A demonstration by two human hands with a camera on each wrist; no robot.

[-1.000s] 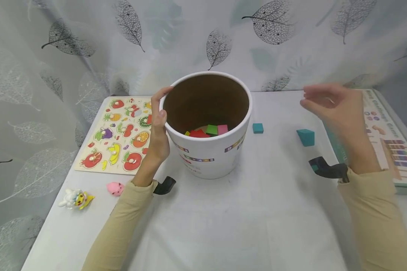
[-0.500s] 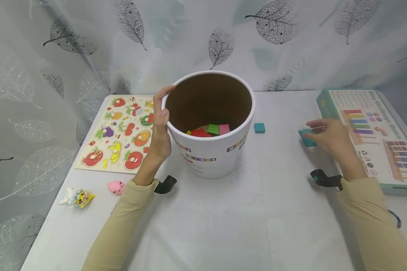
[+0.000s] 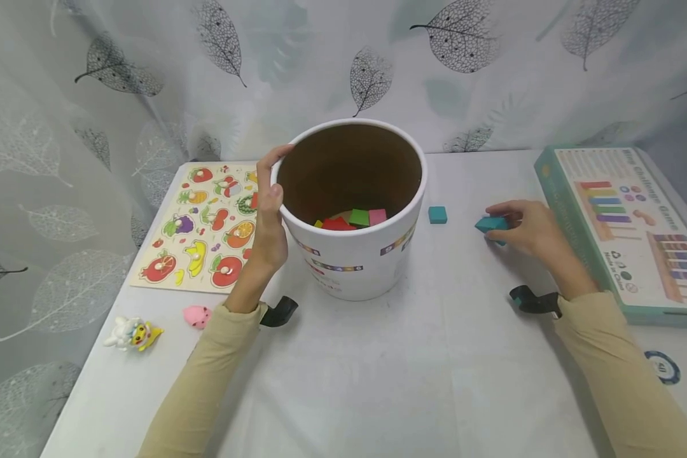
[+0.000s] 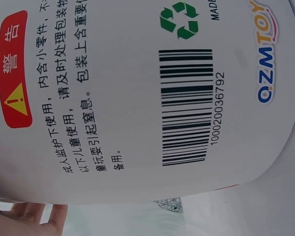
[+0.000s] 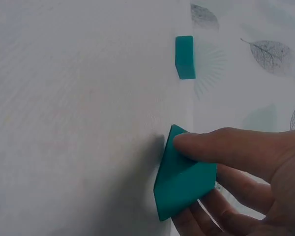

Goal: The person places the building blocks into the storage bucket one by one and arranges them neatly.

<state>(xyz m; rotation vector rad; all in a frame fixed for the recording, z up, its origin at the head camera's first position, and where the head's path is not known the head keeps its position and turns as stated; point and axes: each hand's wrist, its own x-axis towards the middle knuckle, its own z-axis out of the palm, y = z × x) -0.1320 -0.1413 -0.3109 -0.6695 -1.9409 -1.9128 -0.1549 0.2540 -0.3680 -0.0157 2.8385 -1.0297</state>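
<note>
A white bucket (image 3: 352,267) with colored labels stands upright on the table. Its near-left rim is gripped by my left hand (image 3: 271,222), with the thumb at the rim; in the left wrist view printed text and a barcode cover the bucket's wall (image 4: 246,147). Red, green, pink and yellow blocks (image 3: 359,218) lie inside on its bottom. To the right, my right hand (image 3: 529,230) pinches a teal angular block (image 3: 490,224) between thumb and fingers, close above the table. A smaller teal block (image 3: 437,215) sits between that hand and the bucket.
A fruit puzzle board (image 3: 194,235) lies left of the bucket, partly behind my left hand. Nearer are a pink figure (image 3: 196,316) and a white-and-yellow figure (image 3: 134,334). A teal game box (image 3: 630,235) and a round blue-rimmed chip (image 3: 663,367) lie at right. A leaf-patterned curtain (image 3: 320,63) hangs behind.
My right hand came down from above the game box, took hold of the teal angular block and moved it left toward the bucket. My left hand has stayed on the bucket's rim.
</note>
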